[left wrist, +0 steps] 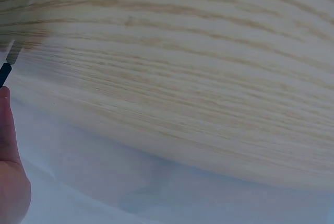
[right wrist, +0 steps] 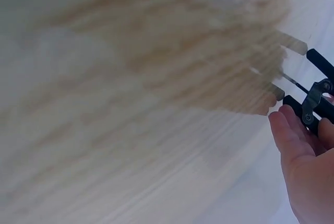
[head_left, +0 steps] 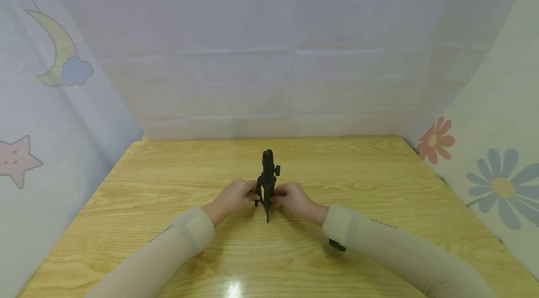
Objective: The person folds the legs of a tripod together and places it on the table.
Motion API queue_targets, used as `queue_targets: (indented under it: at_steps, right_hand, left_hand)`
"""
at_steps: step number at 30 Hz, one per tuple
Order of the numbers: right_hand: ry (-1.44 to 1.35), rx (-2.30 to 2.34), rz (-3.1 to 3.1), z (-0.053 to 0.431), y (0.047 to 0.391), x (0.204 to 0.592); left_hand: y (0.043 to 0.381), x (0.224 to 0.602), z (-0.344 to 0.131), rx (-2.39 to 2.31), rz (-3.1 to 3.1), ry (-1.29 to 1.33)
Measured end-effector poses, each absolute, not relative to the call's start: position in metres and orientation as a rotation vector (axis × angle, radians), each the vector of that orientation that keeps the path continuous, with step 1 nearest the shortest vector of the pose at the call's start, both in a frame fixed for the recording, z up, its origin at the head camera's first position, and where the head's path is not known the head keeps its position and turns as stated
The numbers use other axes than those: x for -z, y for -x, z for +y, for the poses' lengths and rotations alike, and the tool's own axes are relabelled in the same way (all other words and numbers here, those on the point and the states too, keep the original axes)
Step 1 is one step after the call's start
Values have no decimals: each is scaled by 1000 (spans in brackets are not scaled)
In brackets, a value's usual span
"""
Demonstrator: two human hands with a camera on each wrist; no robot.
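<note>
A small black tripod stands upright near the middle of the table, a knob sticking out on the right of its upper part. From the left side, my left hand pinches one of its legs between thumb and fingers. My right hand grips the leg on the opposite side. In the right wrist view, black tripod legs with a metal brace show at the right edge, and the right hand's fingers curl at the lower leg. Only a leg end and part of the left hand show in the left wrist view.
The wood-grain table reaches back to a pale cloth backdrop. Printed cloth walls flank it, with a moon on the left and flowers on the right. Under the right sleeve sits a small black device.
</note>
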State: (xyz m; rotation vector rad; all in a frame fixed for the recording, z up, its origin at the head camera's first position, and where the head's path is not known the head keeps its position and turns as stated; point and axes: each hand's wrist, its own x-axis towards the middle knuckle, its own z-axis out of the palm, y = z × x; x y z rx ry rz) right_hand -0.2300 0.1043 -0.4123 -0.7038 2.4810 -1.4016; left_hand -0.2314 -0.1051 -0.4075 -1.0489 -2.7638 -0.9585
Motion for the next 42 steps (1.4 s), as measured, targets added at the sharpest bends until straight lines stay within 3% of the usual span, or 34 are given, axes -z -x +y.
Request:
queue_targets:
  at_steps: [16, 42]
  right_hand:
    - [577, 1338, 2507, 120, 220, 406]
    - [684, 1272, 2689, 114, 200, 404]
  left_hand:
    - [220, 397, -98, 1067, -2892, 824]
    - [206, 405, -81, 1007, -2827, 676]
